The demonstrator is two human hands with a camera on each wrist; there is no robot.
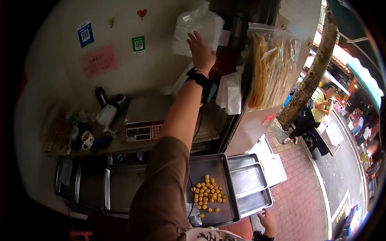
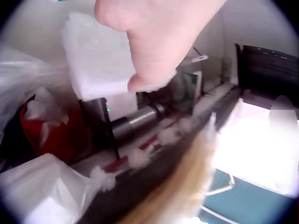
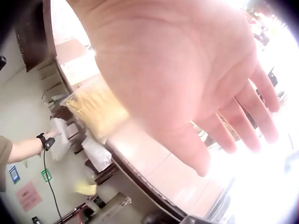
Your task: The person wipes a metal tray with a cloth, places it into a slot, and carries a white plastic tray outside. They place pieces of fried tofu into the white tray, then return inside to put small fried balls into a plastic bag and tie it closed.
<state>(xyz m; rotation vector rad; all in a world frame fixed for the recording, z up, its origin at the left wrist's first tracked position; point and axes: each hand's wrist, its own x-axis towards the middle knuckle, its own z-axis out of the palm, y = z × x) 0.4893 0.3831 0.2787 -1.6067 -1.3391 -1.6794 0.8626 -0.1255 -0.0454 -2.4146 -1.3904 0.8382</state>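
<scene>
Above cluttered counter [image 1: 118,145], by pale wall [image 1: 124,76], L fingers [image 1: 193,42] spread at bags [image 1: 201,20], R fingers [image 3: 240,125] loose nr trays [image 1: 249,180]

“GOGO”-like lettering is shown inside a white outline [image 1: 341,213] streetside; QR codes are borne by blue [image 1: 85,34] and green signs [image 1: 138,45]; the pink paper's [image 1: 99,61] writing cannot be read.

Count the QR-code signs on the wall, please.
2: a blue sign and, to its right, a green sign, both left of the left hand in head view. Others may be hidden.
</scene>
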